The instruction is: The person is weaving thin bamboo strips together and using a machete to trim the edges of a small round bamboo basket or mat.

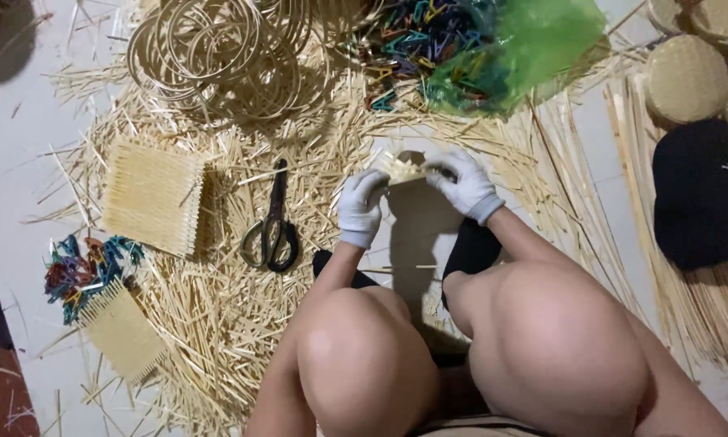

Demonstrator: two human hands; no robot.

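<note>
A pale floor (16,154) under me, littered with bamboo splints (218,316).

A crumpled green plastic bag (534,40) spills coloured clips at the top edge, partly cut off. My gloved left hand (360,206) and right hand (465,186) both pinch a small woven bamboo piece (403,168) above my knees; its weave is hard to make out.

left hand (359,209): white knit glove, ribbed cuff | right hand (464,185): matching white glove, greyish cuff | arms, legs: bare, no sleeves | dark shorts behind knees
</note>
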